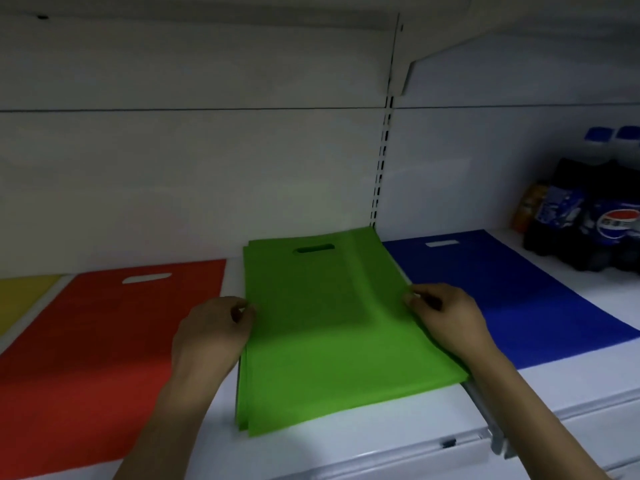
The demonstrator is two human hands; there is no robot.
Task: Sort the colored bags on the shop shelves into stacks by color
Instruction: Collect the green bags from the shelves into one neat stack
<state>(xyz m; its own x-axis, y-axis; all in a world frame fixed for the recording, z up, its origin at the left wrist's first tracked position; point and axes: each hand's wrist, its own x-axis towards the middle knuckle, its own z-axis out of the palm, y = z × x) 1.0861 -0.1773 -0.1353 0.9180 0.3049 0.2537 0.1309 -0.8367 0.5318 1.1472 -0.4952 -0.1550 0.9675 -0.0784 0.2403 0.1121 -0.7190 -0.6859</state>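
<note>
A: What's the biggest thing there?

B: The white shelf (346,441), running the full width. A red bag (104,358) lies flat on it, at 9 o'clock from the middle.

A: And the middle itself?

B: The green stack (329,341), several flat green bags piled with their edges nearly flush and the handle slot at the 12 o'clock end. At 3 o'clock from it lies a blue bag (502,289), just beside it. Past the red one, further toward 9 o'clock, a yellow bag (24,299) is cut off by the frame.

A: Any writing?

B: Only on the shrink-wrapped cola bottles (595,220) at 2 o'clock. They carry the round red, white and blue Pepsi logo, and the lettering across it is too blurred to read. The bags show no print.

A: The hands?

B: The left hand (211,337) sits at the stack's 9 o'clock edge, fingers (242,311) curled in and pinching that edge against the thumb. The right hand (446,320) is at the 3 o'clock edge, fingertips (414,296) curled and nipping the bags' edge there. The stack lies between the two hands, flat on the shelf.
</note>
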